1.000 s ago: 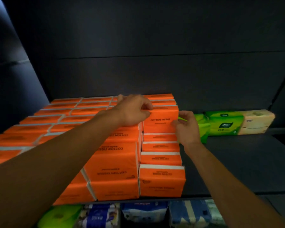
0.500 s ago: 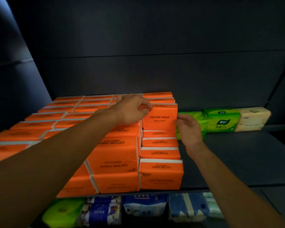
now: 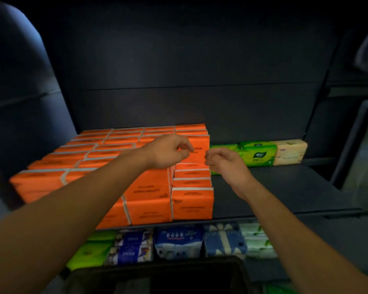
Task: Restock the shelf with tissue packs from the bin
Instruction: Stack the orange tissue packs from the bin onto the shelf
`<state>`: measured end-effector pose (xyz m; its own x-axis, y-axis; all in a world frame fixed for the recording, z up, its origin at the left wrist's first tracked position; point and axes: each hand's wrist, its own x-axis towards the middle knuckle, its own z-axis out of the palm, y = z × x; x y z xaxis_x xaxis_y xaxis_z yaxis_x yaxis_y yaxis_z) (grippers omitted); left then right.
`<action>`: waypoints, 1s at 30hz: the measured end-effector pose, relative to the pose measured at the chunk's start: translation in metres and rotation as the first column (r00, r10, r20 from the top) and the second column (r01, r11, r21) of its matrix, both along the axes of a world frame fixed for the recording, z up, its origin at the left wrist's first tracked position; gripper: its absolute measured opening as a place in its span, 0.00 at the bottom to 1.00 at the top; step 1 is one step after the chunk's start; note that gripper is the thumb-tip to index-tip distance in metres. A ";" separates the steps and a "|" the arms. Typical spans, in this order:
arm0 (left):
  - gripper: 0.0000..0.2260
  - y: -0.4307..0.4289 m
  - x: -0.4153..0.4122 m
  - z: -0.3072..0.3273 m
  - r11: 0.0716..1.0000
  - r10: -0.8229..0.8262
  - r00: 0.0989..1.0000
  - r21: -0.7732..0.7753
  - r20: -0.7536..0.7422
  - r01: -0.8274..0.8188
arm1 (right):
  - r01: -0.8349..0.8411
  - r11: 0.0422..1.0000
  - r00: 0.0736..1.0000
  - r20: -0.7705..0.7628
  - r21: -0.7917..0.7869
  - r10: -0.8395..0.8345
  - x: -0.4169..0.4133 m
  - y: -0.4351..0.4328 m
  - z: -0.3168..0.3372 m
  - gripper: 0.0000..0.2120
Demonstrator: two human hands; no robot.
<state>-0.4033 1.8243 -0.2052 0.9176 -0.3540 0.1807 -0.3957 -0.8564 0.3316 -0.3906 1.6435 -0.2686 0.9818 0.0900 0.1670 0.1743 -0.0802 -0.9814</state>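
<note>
Now both hands have let go of the upright orange pack (image 3: 198,154). 0.5 s ago the left hand (image 3: 168,151) lay on its top & the right hand (image 3: 226,163) steadied its side. Both have since drawn back, fingers loosely curled, holding nothing. The pack stands mid-frame at the right end of the orange block on the shelf (image 3: 285,187), beside the green packs (image 3: 257,154). Prob. this placement's done and the next grab is from the bin (image 3: 157,276). Its inside, bottom centre, is dark & cut off, so contents can't be told.

Orange plastic-wrapped tissue packs (image 3: 149,194) stacked on dark grey shelf (image 3: 285,187); left hand (image 3: 168,151), right hand (image 3: 225,162) held loosely curled, empty, before upright orange pack (image 3: 200,143).
</note>
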 end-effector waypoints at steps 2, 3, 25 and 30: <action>0.11 -0.002 -0.025 0.004 1.000 -0.007 1.000 0.011 0.005 0.007 | -0.061 0.998 0.998 -0.018 -0.018 0.061 -0.027 -0.001 0.008 0.10; 0.11 -0.001 -0.037 0.006 0.999 -0.012 1.000 0.034 0.013 0.011 | -0.084 0.996 0.996 -0.029 -0.036 0.083 -0.040 -0.001 0.013 0.11; 0.08 0.041 -0.207 -0.069 0.997 0.041 0.970 -0.056 -0.238 -0.056 | -0.351 0.860 0.936 -0.172 -0.370 0.308 -0.197 0.023 -0.037 0.07; 0.08 0.055 -0.223 -0.137 0.991 0.116 0.941 -0.032 -0.317 -0.133 | -0.451 0.787 0.886 -0.319 -0.420 0.338 -0.211 0.037 -0.094 0.09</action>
